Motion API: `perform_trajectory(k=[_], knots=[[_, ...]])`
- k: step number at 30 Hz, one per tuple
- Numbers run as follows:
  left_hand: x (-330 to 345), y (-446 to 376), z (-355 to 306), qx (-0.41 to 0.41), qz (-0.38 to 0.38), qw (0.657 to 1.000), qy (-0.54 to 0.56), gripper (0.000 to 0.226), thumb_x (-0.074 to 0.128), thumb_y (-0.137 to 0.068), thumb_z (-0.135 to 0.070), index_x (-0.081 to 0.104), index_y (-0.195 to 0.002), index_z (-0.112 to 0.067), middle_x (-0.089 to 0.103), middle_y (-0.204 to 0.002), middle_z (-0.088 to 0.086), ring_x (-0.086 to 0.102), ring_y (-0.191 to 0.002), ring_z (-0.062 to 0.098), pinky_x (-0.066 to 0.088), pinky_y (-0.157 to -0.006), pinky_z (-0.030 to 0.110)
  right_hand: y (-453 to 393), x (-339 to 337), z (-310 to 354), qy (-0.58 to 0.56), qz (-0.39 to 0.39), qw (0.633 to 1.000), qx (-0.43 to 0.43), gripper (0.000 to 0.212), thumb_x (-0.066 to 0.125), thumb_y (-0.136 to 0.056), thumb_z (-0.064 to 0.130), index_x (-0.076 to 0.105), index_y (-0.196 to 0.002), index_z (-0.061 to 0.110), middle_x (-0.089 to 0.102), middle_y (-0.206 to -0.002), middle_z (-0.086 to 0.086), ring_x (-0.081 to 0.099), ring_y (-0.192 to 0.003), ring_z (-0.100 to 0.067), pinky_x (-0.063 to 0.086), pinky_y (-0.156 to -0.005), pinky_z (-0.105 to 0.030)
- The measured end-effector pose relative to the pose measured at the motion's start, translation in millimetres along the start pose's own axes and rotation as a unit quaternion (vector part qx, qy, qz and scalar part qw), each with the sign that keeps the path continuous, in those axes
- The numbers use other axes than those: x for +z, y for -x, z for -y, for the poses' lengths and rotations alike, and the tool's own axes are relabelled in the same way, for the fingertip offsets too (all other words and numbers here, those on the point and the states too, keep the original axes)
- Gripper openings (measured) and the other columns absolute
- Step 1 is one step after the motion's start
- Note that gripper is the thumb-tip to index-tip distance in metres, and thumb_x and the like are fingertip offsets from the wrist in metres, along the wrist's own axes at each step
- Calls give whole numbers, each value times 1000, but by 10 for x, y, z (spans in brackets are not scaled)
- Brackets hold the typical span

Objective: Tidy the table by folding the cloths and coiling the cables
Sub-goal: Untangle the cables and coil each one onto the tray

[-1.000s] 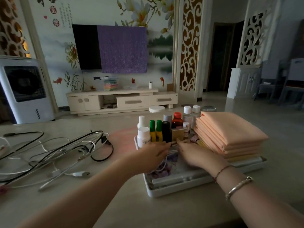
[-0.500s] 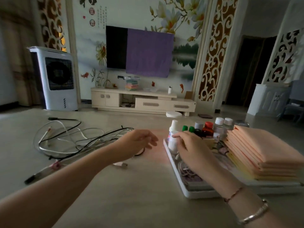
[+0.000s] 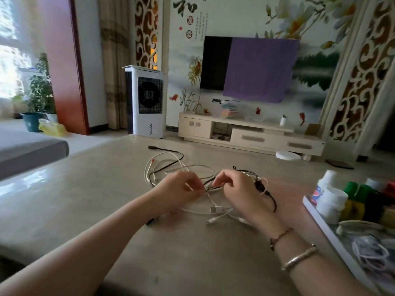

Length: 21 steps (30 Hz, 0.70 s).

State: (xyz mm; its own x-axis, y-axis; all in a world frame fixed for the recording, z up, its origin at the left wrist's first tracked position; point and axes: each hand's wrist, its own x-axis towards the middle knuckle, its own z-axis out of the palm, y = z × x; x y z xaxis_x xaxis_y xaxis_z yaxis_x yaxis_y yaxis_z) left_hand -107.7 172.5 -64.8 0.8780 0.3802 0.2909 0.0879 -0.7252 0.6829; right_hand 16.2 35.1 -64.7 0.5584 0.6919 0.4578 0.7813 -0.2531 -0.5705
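I see the tangle of cables [image 3: 183, 174], black and white strands mixed, lying mid-table [image 3: 85, 199] with both hands in it. The left hand [image 3: 179, 188] has its fingers curled and pinches a white strand; the right hand [image 3: 237, 189] pinches the black and white strands where they cross, just beside the left fingertips. A white plug end [image 3: 214, 210] lies loose below the hands. At the right edge a white tray [image 3: 320, 223] holds bottles; the white bottle [image 3: 321, 185] carries a red-and-blue round logo whose lettering I cannot read. On the far wall I read large brush characters [image 3: 184, 6] and red seal marks, beside a screen [image 3: 215, 63] half covered by a purple cloth [image 3: 259, 69]. Half a second ago the right hand rested at the tray's bottles and the left hovered short of the cables; now both have moved onto the tangle and my view has swung left
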Motion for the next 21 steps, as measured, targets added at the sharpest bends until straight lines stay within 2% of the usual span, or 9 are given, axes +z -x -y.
perform_trajectory(k=[2,3,5,7,9,12,15,18,21], knots=[[129,70,37,9,40,999,-21,14,79,-75,-34,68,-77,-27,64,-73,-14,56,-62,-6,44,-60,10,43,-64,-81,4,-13,1000,-2,41,40,-73,-12,67,-76,18,65,-73,7,56,-68,-2,42,-64,-19],[197,92,58,12,50,998,-45,20,80,-71,-41,67,-77,-27,62,-71,-14,54,-62,-4,46,-60,15,68,-107,-123,14,-1,1000,-4,42,40,-72,-13,67,-76,19,65,-74,8,57,-70,-3,43,-68,-20],[308,86,37,23,44,993,-110,28,80,-66,-48,64,-76,-28,58,-74,-14,52,-67,2,46,-65,24,119,-208,-210,34,34,999,-6,45,41,-73,-12,68,-76,24,62,-73,11,54,-70,1,41,-67,-15],[360,61,-27,26,29,989,-145,28,79,-67,-48,59,-74,-28,55,-74,-15,52,-71,6,46,-66,27,166,-281,-277,67,76,995,1,41,46,-76,-5,66,-80,30,57,-79,11,50,-75,0,43,-72,-20],[378,34,-72,32,28,986,-159,24,76,-71,-41,57,-72,-27,54,-71,-16,56,-74,9,47,-66,27,199,-281,-340,123,136,983,11,30,54,-79,6,63,-83,35,53,-90,12,48,-89,-4,45,-84,-31],[344,2,-124,39,48,985,-158,17,72,-77,-30,55,-72,-27,56,-74,-12,61,-78,15,52,-72,30,208,-277,-363,189,179,966,8,22,59,-81,16,59,-92,36,54,-102,13,42,-109,-9,41,-96,-37],[272,-43,-126,37,55,985,-161,12,69,-79,-24,58,-75,-24,62,-80,-7,62,-80,19,53,-76,36,193,-314,-385,176,143,974,12,30,54,-81,7,60,-102,27,54,-109,7,42,-110,-12,40,-94,-33],[186,-98,-68,13,9,985,-175,7,62,-81,-18,59,-78,-24,66,-88,-3,63,-86,23,53,-78,38,187,-313,-444,183,86,979,4,30,54,-82,2,59,-104,22,50,-108,7,47,-104,-13,43,-87,-29],[108,-114,34,-29,-33,979,-199,7,56,-85,-19,55,-81,-25,65,-95,-2,62,-88,26,53,-74,36,171,-326,-518,193,42,980,28,26,55,-83,1,61,-99,20,50,-106,5,47,-103,-15,43,-80,-28]])
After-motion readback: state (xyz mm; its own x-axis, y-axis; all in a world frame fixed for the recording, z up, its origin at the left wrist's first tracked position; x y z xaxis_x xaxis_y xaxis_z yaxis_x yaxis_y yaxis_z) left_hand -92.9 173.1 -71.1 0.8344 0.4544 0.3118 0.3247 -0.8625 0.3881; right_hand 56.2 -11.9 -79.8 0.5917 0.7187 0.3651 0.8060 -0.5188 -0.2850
